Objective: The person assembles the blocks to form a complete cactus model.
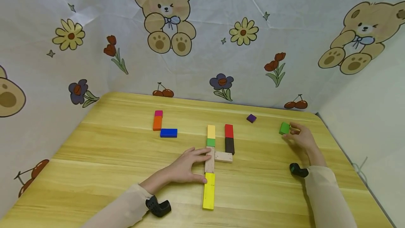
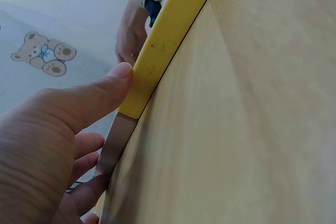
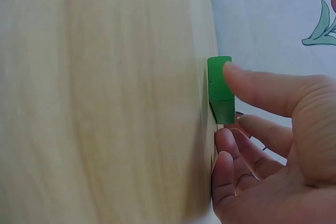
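My left hand (image 1: 186,166) lies spread over a line of blocks in the head view. Its fingertips touch a plain wooden block (image 1: 209,166), and its thumb touches the long yellow block (image 2: 163,40). On the right, my right hand (image 1: 304,138) pinches a green block (image 1: 284,128) between thumb and index finger. The right wrist view shows the thumb on this green block (image 3: 219,85), the other fingers lower down. Beyond the left fingertips, a small green block (image 1: 211,142) and a pale yellow block (image 1: 211,131) continue the line.
A second plain block (image 1: 224,157) juts right from the line, below a black block (image 1: 229,145) and a red block (image 1: 229,131). Pink (image 1: 159,113), orange (image 1: 157,123) and blue (image 1: 169,133) blocks sit left. A purple block (image 1: 251,118) lies near the table's back edge.
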Available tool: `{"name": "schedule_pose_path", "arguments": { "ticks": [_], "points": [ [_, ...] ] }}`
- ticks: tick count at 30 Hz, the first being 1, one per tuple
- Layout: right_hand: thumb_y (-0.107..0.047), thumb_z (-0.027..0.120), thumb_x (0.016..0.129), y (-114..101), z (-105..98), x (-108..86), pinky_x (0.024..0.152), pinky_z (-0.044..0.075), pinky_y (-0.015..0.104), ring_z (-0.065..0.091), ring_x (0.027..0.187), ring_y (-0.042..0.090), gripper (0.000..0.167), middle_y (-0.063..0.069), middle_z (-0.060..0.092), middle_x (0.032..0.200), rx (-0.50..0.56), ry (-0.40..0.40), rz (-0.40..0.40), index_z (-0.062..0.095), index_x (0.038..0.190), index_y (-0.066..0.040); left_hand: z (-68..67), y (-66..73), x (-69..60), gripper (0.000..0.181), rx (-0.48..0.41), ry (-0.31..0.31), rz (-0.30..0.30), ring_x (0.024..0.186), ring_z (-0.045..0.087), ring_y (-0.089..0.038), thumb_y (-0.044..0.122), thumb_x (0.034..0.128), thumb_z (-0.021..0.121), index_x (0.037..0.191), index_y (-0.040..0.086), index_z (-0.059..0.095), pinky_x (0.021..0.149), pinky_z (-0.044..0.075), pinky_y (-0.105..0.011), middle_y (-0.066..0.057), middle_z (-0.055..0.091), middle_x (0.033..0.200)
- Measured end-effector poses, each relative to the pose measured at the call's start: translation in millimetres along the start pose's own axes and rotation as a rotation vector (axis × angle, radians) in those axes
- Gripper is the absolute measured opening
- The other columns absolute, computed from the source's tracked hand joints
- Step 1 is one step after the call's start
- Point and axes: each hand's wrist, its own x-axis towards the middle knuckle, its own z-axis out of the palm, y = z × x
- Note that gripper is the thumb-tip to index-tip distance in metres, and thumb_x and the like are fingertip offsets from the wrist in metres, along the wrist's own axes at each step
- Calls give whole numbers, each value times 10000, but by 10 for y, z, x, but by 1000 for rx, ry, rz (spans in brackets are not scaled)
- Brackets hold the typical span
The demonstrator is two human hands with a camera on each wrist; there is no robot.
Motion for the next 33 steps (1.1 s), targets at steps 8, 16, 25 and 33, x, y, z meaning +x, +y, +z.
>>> {"name": "schedule_pose_path", "arguments": {
  "ticks": [8,16,25,33],
  "points": [
    [-202,671,923,47,16,4,749,388,94,542,1076,180,748,335,376,1465,26,19,14,281,1501,67,18,-14,4,801,-4,3,2,1472,295,-212,473,804,764,1454,104,475,1218,121,-523,23,319,1594],
    [-196,659,934,71,15,38,717,395,41,382,825,-212,743,365,364,1455,51,14,-11,267,1493,95,20,-17,2,803,-7,12,9,1468,308,-207,472,801,767,1451,98,479,1216,121,-528,16,328,1590],
    [-242,680,926,106,15,46,700,406,31,394,780,-249,737,378,420,1403,26,40,-44,324,1456,127,20,-23,6,801,-8,8,6,1468,306,-205,475,801,766,1451,106,481,1217,120,-528,24,325,1591],
    [-294,700,910,89,19,16,691,406,29,426,747,-244,754,362,491,1354,25,66,-28,362,1442,121,18,-20,9,797,-18,4,5,1470,303,-208,471,803,765,1452,106,480,1216,118,-531,23,327,1590]
  ]
}}
